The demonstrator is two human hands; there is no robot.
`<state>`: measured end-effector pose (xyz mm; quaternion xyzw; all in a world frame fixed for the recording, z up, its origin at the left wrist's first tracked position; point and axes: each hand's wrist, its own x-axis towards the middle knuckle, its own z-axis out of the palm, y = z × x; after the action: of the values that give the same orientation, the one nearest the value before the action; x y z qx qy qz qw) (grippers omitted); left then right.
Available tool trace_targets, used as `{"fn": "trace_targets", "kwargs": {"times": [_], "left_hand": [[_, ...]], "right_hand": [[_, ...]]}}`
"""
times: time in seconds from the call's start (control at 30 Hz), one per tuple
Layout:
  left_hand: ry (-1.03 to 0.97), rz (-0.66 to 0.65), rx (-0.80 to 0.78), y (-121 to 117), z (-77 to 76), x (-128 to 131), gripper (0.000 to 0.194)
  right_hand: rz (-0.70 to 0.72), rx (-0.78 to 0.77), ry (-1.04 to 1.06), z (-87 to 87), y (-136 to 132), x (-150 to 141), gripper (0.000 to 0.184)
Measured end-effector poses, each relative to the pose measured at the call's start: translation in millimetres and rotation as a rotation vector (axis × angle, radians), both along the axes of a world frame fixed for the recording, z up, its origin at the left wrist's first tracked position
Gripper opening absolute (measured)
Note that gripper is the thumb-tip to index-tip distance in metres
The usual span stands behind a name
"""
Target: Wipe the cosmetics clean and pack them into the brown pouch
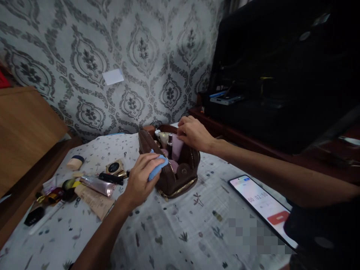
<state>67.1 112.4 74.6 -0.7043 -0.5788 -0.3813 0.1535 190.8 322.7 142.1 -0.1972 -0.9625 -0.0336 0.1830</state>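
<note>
Left hand [142, 179]: fingers clamped on 1 blue cloth [157, 168], best laid flat against 1 brown bag [168, 187]. Right hand [195, 134]: at rim, grip indeterminable; steadiness advised.

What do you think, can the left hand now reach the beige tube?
Probably yes: the beige tube lies beside the forearm, with nothing seen between, though the blue cloth in the left hand may hinder its grip.
</note>
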Motion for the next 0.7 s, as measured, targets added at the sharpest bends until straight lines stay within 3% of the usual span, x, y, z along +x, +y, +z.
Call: {"fn": "trace_targets", "kwargs": {"times": [0.37, 0.7], "left_hand": [[-0.014, -0.022, -0.002, -2, -1.6, -2, 0.031], [-0.041, -0.028, -0.012, -4, -1.0, 0, 0.031]], "right_hand": [[0.016, -0.082, -0.045, 7.2, 10, -19, 0.011], [0.027, -0.056, -0.06, 9.1, 10, -24, 0.012]]}}
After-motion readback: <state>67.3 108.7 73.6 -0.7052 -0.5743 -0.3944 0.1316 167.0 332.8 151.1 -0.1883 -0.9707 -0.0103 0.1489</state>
